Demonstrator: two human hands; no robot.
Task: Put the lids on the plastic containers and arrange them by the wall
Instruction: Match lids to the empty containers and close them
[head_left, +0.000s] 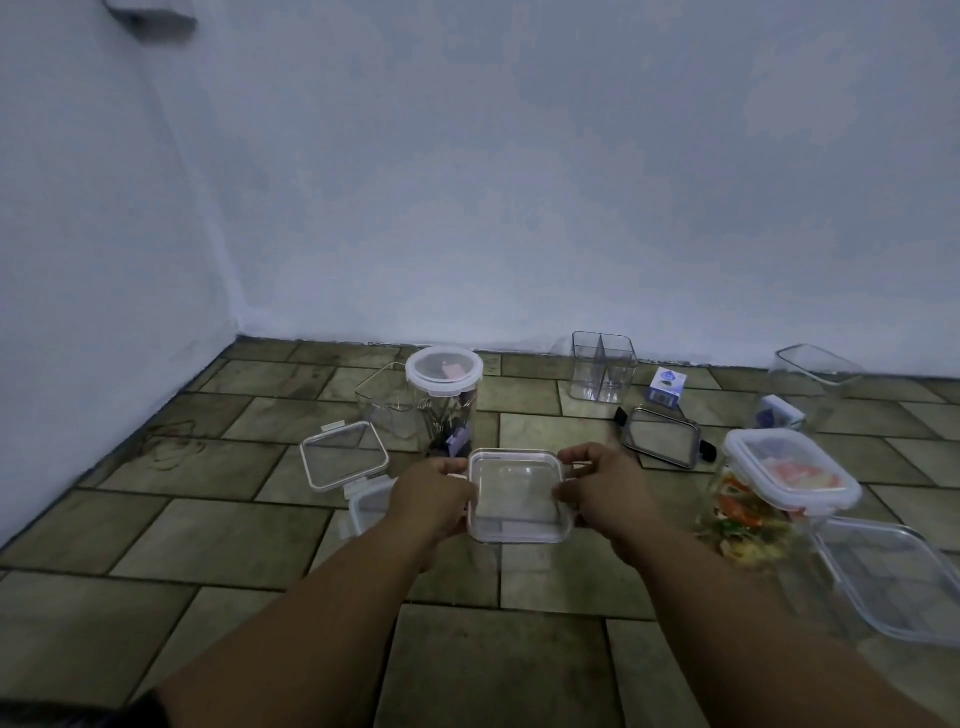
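Observation:
A clear square container with its lid (519, 493) is held above the tiled floor between both hands. My left hand (434, 493) grips its left side and my right hand (597, 486) grips its right side, fingers on the lid's edge. A loose square lid with clips (344, 454) lies on the floor to the left. A tall round container (444, 400) with a white-rimmed lid stands behind. A lidded container with colourful contents (769, 493) stands to the right.
An open divided clear container (602, 366) stands by the wall (519, 208). A dark-rimmed lid (660, 435), two small boxes (666, 385), an open container (815, 374) and a large clear lid (893, 577) lie at the right. Another open clear container (382, 395) stands behind the round one.

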